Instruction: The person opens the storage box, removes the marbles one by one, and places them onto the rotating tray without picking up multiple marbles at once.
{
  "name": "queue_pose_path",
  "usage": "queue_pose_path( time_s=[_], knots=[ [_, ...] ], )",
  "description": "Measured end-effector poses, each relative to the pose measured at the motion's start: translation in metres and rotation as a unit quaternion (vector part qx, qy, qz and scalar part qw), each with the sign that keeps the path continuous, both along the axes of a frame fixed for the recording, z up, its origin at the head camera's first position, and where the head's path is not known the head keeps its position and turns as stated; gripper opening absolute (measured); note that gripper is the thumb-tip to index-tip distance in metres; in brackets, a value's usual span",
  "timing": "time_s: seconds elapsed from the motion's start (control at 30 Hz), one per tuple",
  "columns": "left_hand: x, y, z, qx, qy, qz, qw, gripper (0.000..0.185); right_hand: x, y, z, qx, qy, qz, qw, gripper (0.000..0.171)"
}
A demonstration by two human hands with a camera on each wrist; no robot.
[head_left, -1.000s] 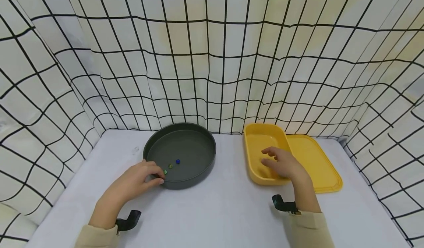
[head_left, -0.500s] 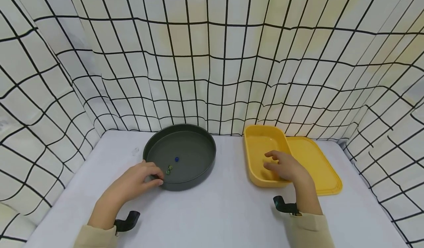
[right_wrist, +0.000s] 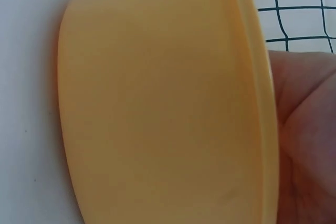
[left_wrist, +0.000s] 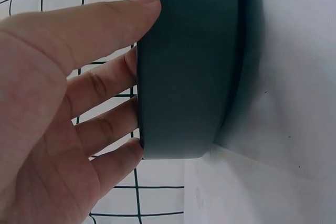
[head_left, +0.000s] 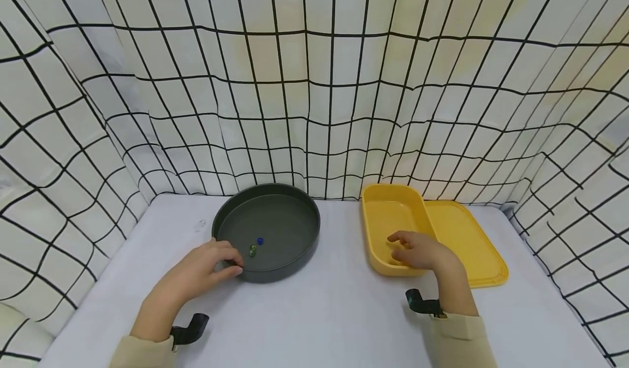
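My left hand (head_left: 211, 259) holds the near-left rim of a round dark pan (head_left: 275, 218). In the left wrist view, the thumb (left_wrist: 144, 3) lies against the pan's outer wall (left_wrist: 189, 66) while the other fingers reach over the rim. Inside the pan, near that hand, lie a small blue bead-like piece (head_left: 260, 241) and two small green ones (head_left: 253, 250), close together. My right hand (head_left: 422, 250) hovers in the near part of a yellow tub (head_left: 388, 201), fingers loosely bent and thumb apart. The tub's wall (right_wrist: 163, 98) hides its fingertips in the right wrist view.
A flat yellow lid (head_left: 472, 242) lies to the right of the tub, partly behind my right arm. White tabletop (head_left: 334, 313) spans the front and the gap between pan and tub. White walls with black netting (head_left: 319, 100) enclose the back and sides.
In the pan, the green pieces have drawn together and the blue one has shifted slightly left, nearer to them. My right hand has sunk a little lower in the tub. The left hand keeps its place.
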State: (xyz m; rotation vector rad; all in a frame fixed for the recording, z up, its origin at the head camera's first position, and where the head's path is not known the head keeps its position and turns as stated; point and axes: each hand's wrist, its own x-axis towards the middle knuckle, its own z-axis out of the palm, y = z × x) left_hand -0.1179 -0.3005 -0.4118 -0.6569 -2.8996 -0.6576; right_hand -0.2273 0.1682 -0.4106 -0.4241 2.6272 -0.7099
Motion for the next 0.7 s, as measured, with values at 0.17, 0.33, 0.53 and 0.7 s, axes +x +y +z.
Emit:
queue_pose_path(
  time_s=[0.17,0.33,0.53,0.7],
  knots=[
    [0.0001,0.0028,0.0025,-0.004,-0.008,0.003,1.0000,0.009,0.0032,0.0001,0.0034,0.008,0.004,0.001,1.000,0.038],
    [0.0011,0.0023,0.0022,-0.010,-0.010,0.006,0.9999,0.010,0.0034,-0.0008,0.0021,0.007,-0.006,0.003,1.000,0.037],
    [0.0000,0.0017,0.0018,-0.008,-0.011,0.014,0.9998,0.010,-0.0002,-0.0030,0.0000,0.001,-0.015,0.006,1.000,0.028],
    [-0.0005,0.0017,0.0023,-0.005,-0.011,0.007,0.9999,0.010,-0.0015,-0.0050,-0.0041,-0.009,-0.021,0.023,0.999,0.013]
  ],
)
